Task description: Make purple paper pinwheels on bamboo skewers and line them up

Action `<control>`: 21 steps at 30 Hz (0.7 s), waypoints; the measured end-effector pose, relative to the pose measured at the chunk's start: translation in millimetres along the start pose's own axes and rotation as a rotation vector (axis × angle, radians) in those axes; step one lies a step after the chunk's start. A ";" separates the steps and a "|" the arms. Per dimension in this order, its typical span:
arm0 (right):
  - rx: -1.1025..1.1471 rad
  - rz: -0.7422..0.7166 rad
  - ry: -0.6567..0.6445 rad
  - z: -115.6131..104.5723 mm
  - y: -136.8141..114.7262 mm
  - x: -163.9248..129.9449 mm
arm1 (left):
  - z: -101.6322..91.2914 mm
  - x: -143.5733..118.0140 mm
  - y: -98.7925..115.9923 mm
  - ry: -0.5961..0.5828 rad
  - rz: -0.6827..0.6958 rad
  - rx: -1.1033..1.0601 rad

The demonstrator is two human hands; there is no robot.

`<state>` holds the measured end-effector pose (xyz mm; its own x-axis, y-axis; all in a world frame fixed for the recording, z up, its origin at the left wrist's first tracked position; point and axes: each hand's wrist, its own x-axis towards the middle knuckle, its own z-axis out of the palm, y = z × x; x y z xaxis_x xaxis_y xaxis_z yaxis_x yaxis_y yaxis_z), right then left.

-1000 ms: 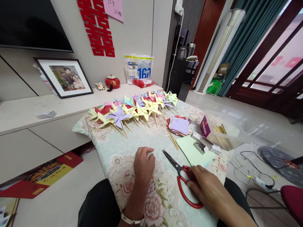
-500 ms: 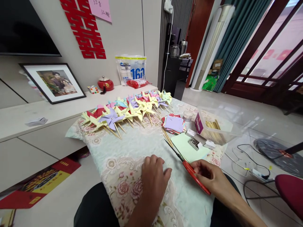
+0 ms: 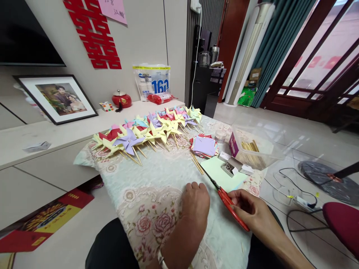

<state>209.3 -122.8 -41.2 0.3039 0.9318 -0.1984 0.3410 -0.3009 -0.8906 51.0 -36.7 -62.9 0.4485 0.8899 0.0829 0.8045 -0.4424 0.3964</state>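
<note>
Red-handled scissors in the right hand, left hand flat on the floral cloth.

The right hand (image 3: 252, 213) grips the red-handled scissors (image 3: 226, 198) by their loops, blades shut and pointing away toward the light green paper sheet (image 3: 224, 175) — the tips lie over its near corner. The left hand (image 3: 196, 201) rests palm down on the floral tablecloth (image 3: 146, 186), fingers curled, holding nothing, just beside the scissors. Beyond lie loose wooden sticks (image 3: 196, 162), a stack of paper squares (image 3: 204, 145) and a row of paper pinwheels (image 3: 148, 130) — a clear plastic box (image 3: 258, 149) stands to the right.
</note>
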 end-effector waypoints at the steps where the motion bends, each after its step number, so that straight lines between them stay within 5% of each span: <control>1: -0.013 -0.011 0.007 1.1 -1.2 -0.9 | 0.6 1.0 0.3 0.003 -0.005 -0.027; 10: -0.041 -0.030 0.041 -1.5 16.0 -7.3 | -12.2 9.1 -59.3 -0.030 -0.043 -0.282; 14: 0.056 -0.025 0.059 -1.2 19.8 -7.8 | -14.7 11.3 -54.2 -0.104 0.168 -0.287; 18: 0.102 -0.032 0.071 -2.4 15.6 -8.2 | -12.8 16.2 -41.8 -0.206 0.512 0.014; 21: 0.101 -0.019 0.065 -4.8 12.5 -8.0 | -11.3 20.1 -40.0 -0.253 0.548 0.072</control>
<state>215.4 -134.9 -48.8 0.3560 0.9212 -0.1570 0.2573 -0.2582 -0.9312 23.4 0.1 -66.8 0.8764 0.4805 0.0335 0.4509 -0.8429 0.2937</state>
